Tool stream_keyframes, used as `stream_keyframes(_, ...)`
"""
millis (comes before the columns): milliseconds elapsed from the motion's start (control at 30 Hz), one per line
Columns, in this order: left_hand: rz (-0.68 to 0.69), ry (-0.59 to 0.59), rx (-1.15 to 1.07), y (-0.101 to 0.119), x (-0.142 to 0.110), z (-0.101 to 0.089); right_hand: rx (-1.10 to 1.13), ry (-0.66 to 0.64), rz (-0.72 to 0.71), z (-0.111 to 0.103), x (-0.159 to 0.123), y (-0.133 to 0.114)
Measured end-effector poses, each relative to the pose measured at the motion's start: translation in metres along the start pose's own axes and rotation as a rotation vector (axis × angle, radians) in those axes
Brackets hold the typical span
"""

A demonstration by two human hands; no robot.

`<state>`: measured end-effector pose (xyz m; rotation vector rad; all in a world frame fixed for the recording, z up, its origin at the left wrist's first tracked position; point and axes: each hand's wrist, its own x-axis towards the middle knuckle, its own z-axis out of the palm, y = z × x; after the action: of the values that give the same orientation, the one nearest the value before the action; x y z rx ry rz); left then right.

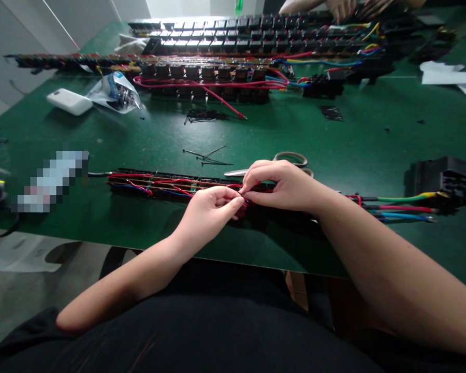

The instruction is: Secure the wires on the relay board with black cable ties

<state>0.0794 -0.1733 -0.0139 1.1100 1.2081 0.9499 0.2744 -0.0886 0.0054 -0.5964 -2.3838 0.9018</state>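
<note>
A long black strip with red, blue and brown wires (155,185) lies across the table in front of me. Over its middle, my left hand (207,212) and my right hand (285,186) meet, thumbs and fingertips pinched close together. Whatever is between the fingertips is too small and hidden to name. Scissors (236,173) lie just behind the strip, partly covered by my right hand. A few black cable ties (207,156) are scattered to the left of the scissors. At the right, thick yellow-green, red and blue wires run from the strip toward a black connector block (446,181).
More wired black strips (217,46) stretch across the back of the green table (147,140). Before them are bundled cable ties (205,115), a clear plastic bag (118,93) and a white case (70,101). A co-worker's hands (341,8) are at the top right.
</note>
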Motion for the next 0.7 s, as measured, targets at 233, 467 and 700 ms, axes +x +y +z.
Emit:
stream_keyframes(233,-0.008,-0.003,-0.012,-0.0001,-0.0005,-0.0009,-0.009,-0.004,-0.011,0.0005,0.0000,-0.0007)
stream_keyframes(467,-0.004,0.001,-0.025,-0.0016,-0.0008,-0.0014,0.001,-0.006,0.008,0.0001,0.0008,-0.0011)
stream_keyframes(700,-0.017,0.003,-0.048,-0.0010,-0.0007,-0.0013,-0.015,-0.016,-0.010,0.0002,-0.0002,-0.0002)
